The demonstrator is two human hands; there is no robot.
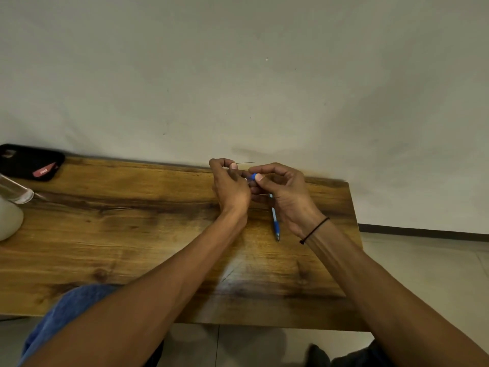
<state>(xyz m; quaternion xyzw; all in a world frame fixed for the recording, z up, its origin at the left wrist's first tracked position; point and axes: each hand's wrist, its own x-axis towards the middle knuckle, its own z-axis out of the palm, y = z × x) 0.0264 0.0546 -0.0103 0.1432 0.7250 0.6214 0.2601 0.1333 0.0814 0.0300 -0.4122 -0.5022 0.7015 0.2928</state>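
Observation:
Both hands meet above the far edge of a wooden table [132, 234]. My left hand [229, 186] pinches a thin dark rod, like a pencil lead or needle [246, 162], that sticks out to the right of its thumb. My right hand [283, 192] pinches a small blue cap or tube end [253, 177] between thumb and forefinger, close against the left hand's fingers. A blue and clear pen [275, 221] lies on the table below my right hand, its upper end hidden by the hand.
A black phone case with a red card [31, 161] lies at the table's far left corner. A clear glass [16, 192] and a white rounded object [8, 221] stand at the left edge. A pale wall runs behind the table. Tiled floor lies to the right.

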